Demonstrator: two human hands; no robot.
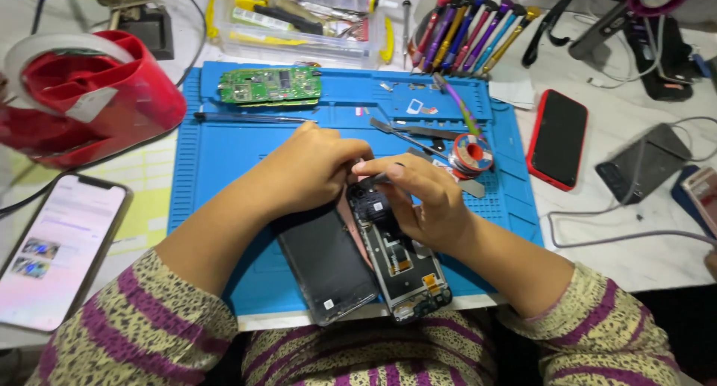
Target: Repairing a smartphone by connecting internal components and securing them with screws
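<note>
An opened phone lies on the blue work mat: its frame with exposed internals beside a black back panel hinged open to the left. My left hand rests closed on the top edge of the phone. My right hand pinches a thin metal tool at the phone's upper end, near the camera area. Both hands touch each other over the phone's top. The tool's tip is hidden by my fingers.
A green circuit board, tweezers and a solder spool lie on the mat. A rack of screwdrivers stands behind. A red tape dispenser and a lit phone are left; a red-cased phone is right.
</note>
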